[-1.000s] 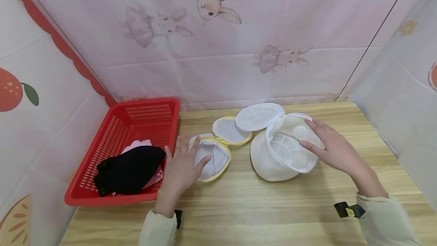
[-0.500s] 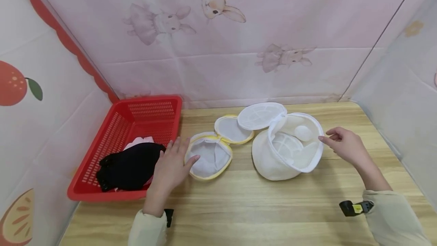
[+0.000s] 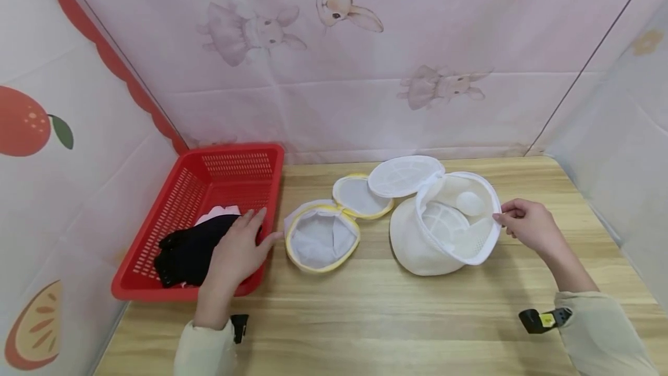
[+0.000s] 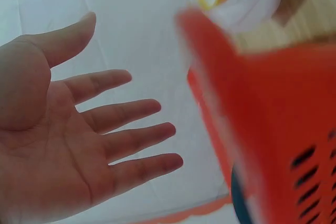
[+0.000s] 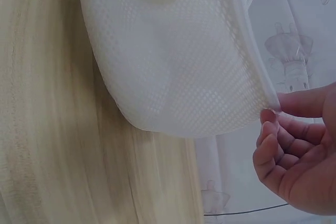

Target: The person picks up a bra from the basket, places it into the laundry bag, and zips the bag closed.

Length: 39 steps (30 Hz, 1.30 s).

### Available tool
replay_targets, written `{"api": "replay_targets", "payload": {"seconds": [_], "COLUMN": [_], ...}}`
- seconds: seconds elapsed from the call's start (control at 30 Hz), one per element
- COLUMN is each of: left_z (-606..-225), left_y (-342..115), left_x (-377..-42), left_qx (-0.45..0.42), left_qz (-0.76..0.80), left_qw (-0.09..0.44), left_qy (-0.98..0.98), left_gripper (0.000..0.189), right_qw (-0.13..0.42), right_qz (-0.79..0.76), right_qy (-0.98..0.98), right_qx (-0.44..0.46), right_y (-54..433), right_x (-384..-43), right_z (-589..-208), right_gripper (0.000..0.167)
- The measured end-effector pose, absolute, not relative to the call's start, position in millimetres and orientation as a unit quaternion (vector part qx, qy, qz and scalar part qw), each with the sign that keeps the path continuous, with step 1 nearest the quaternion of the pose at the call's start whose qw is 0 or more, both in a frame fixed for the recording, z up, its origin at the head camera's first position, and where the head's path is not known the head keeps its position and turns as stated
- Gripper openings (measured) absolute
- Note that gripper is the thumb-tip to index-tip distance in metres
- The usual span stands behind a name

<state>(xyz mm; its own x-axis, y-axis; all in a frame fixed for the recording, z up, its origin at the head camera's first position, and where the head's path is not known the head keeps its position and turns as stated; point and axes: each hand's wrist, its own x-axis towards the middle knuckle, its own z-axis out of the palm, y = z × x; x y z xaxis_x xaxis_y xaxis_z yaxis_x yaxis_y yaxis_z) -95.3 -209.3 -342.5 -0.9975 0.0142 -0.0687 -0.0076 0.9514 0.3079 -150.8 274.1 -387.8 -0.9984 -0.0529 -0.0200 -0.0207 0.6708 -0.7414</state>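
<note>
My right hand (image 3: 532, 226) pinches the rim of a white mesh laundry bag (image 3: 425, 245) between thumb and forefinger; the right wrist view shows the same pinch at the mesh bag (image 5: 173, 72). The bag's round lid is folded back, and a white ball (image 3: 469, 203) shows inside. My left hand (image 3: 237, 251) hovers over the right side of the red basket (image 3: 180, 190), fingers spread and straight in the left wrist view. Beneath it in the basket lie a black garment (image 3: 193, 248) and a pink cloth (image 3: 219, 212), partly covered by the black one.
A smaller mesh bag (image 3: 318, 242) with yellow trim lies unzipped between basket and white bag, its round lid (image 3: 360, 196) folded back. The wooden table (image 3: 365, 324) meets a rabbit-print wall cover (image 3: 355, 115) behind.
My left hand has moved left from beside the yellow-trimmed bag to over the basket. My right hand has drawn back from the white bag's opening and taken its rim.
</note>
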Motion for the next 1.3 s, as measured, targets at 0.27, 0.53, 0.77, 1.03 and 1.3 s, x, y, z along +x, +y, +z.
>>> {"api": "replay_targets", "payload": {"seconds": [0.27,0.53,0.77,1.03,1.3], "left_z": [-319,-316,-318,-320,-330], "left_y": [-258,-308,-340,-352,-367], "left_x": [-97,-98,-96,-96,-96], "left_qx": [-0.063,-0.138,-0.154,-0.190,-0.192], "left_qz": [0.162,0.186,0.180,0.207,0.218], "left_qw": [0.059,0.119,0.157,0.174,0.210], "left_qy": [0.983,0.965,0.959,0.944,0.933], "left_gripper": [0.074,0.084,0.085,0.062,0.045], "right_qw": [0.014,0.014,0.007,0.009,0.008], "right_qz": [-0.402,-0.408,-0.418,-0.416,-0.424], "right_qy": [0.915,0.913,0.908,0.909,0.905], "right_qx": [-0.025,-0.025,-0.022,-0.012,-0.014], "right_y": [274,275,276,276,275], "right_x": [-150,-150,-152,-152,-152], "right_z": [-390,-389,-392,-390,-391], "right_gripper": [0.024,0.025,0.027,0.028,0.024]}}
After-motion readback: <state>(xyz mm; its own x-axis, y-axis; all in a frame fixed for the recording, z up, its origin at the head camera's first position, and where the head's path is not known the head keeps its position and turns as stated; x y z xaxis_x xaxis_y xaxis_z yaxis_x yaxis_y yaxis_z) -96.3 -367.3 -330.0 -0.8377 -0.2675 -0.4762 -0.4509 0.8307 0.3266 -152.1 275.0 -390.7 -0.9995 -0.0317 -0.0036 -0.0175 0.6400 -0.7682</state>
